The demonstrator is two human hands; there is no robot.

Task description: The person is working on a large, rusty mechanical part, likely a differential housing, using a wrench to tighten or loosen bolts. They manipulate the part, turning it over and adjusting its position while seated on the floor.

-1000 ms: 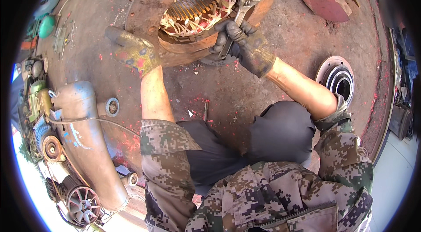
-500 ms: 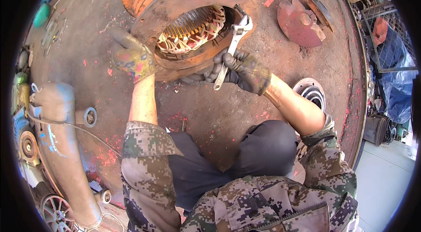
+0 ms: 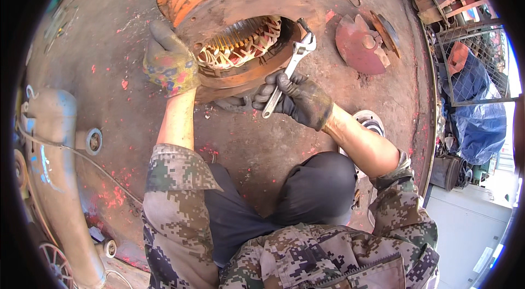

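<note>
Right fingers (image 3: 264, 94) clamped on wrench (image 3: 293, 62) near housing edge (image 3: 240, 7); left fingers (image 3: 165, 37) at same edge, grip unclear; floor (image 3: 104, 54) spreads leftward.

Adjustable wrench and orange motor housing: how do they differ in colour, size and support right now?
The adjustable wrench is silvery; the motor housing is orange and rusty brown. The wrench is slim and far smaller, while the housing is bulky and round, with a wide opening. The wrench is held in the gloved right hand; the housing appears to rest on the floor. Both look like metal.
</note>
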